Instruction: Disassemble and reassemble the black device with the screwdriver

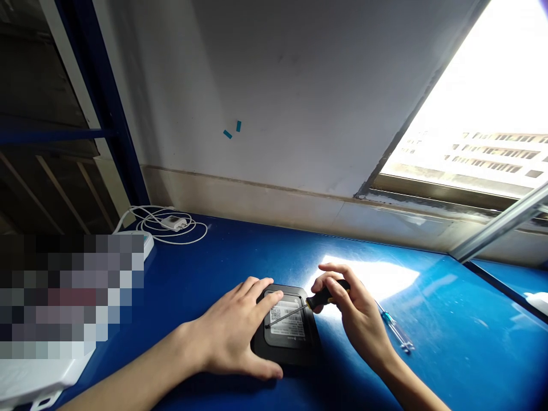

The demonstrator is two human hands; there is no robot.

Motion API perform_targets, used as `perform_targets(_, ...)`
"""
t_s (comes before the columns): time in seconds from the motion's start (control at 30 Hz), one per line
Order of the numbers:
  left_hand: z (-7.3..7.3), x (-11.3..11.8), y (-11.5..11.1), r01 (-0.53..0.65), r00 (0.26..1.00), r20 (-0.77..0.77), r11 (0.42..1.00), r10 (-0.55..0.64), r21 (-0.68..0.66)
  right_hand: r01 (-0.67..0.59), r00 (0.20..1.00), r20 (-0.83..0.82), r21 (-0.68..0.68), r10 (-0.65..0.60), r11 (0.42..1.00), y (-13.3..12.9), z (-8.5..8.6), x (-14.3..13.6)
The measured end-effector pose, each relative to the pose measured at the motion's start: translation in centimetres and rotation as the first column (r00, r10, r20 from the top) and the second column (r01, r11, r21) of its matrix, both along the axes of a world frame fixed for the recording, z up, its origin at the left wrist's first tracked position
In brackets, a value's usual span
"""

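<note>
A flat black device with a printed label and a QR code facing up lies on the blue table. My left hand rests over its left side, fingers spread along the edge and thumb near the front corner. In my right hand is a screwdriver with a black and yellow handle, gripped between thumb and fingers. Its thin shaft slants down to the left across the label. The tip is at the label's left edge; whether it sits in a screw is too small to tell.
A second screwdriver with a clear handle lies right of my right hand. At the back left is a coiled white cable with a white plug. A white object, partly pixelated, stands at left. A metal bar slants at right.
</note>
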State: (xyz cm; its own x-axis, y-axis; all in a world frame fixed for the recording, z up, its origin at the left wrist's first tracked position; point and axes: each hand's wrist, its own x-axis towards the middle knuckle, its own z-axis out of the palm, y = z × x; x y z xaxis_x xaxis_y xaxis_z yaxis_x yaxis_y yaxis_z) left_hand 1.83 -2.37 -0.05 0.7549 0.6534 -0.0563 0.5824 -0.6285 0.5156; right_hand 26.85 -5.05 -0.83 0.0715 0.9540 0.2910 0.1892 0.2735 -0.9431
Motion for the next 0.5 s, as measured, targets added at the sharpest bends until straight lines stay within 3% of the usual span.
perform_targets(0.5,-0.37,-0.06,0.02,0.002,1.000,0.008,1.000,-0.002,0.024,0.015,1.000,0.026,-0.019,-0.015,1.000,-0.01,0.21,-0.07)
